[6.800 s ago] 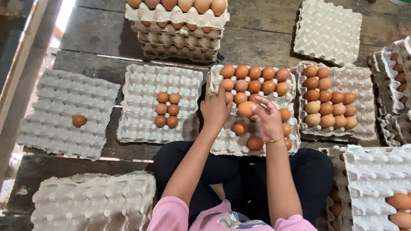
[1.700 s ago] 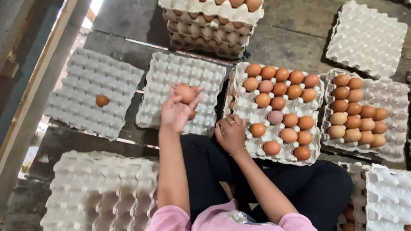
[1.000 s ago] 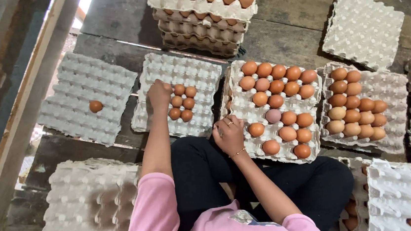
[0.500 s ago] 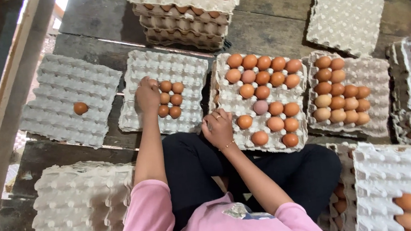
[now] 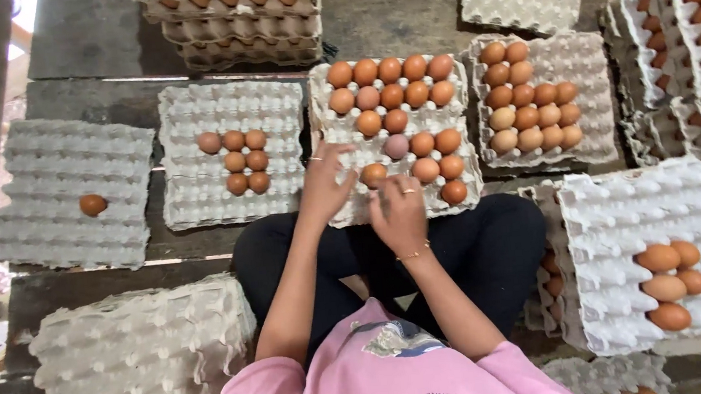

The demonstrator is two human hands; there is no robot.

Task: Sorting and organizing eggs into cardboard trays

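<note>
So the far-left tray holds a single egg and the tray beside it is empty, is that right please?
Not quite: in the head view the far-left tray does hold a single egg, but the tray beside it holds seven eggs.

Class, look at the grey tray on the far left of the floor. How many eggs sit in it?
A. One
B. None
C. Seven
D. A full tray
A: the far-left tray holds a single brown egg, while the next tray to its right holds seven.
</note>
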